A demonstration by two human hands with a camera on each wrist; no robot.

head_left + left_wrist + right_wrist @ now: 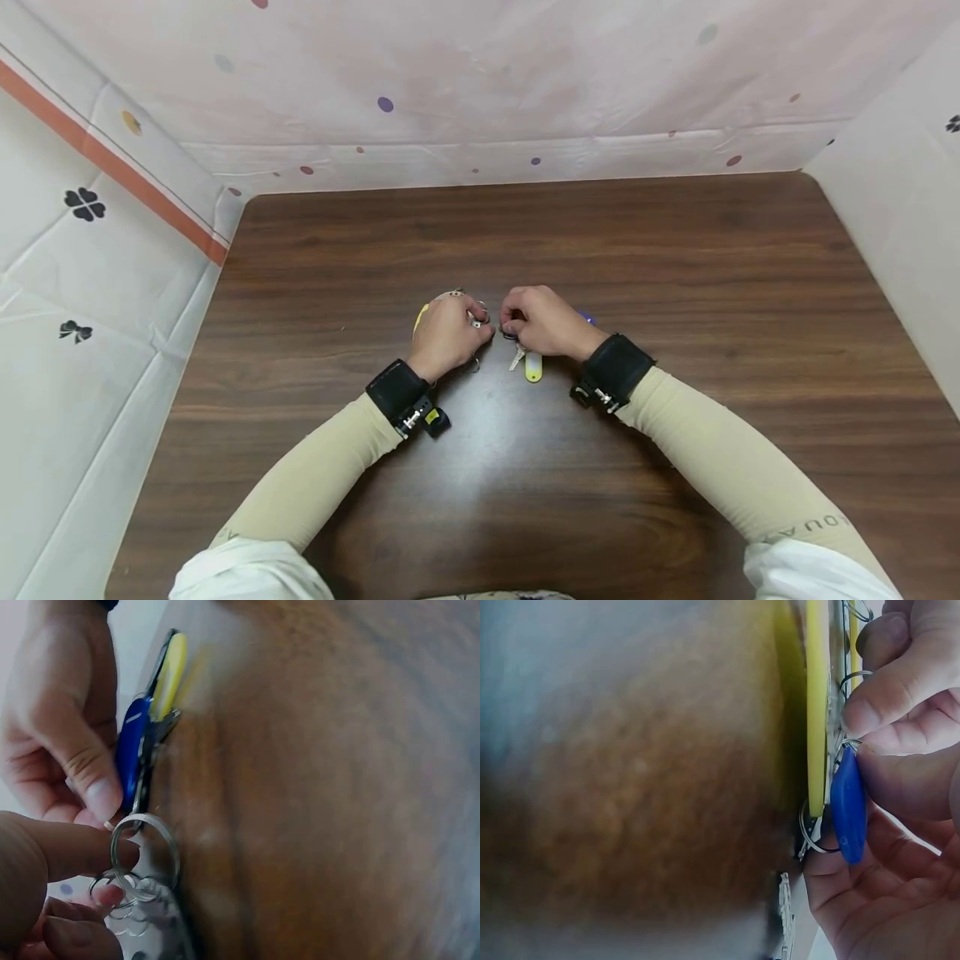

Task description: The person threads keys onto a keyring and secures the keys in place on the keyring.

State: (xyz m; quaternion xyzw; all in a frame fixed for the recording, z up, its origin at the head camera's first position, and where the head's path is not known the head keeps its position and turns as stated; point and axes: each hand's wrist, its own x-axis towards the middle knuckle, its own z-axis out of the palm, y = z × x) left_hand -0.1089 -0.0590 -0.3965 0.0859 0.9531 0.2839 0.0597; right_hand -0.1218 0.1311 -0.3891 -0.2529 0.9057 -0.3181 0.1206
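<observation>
My left hand point(450, 333) holds a metal split ring point(174, 851) at its fingertips, and smaller rings point(129, 924) hang just below it. A yellow tag point(422, 315) shows past its far side. Close on the right, my right hand point(547, 321) pinches the small key ring point(851, 742) above a blue key tag point(849, 810). From beneath that hand a key point(517, 358) and a yellow key tag point(533, 367) stick out on the table. My fingers hide much of both groups in the head view.
The brown wood-grain table point(480, 467) lies under both hands. A pale sheet with coloured dots point(480, 92) stands along its back edge. White sheets point(82, 283) close off the left and right sides.
</observation>
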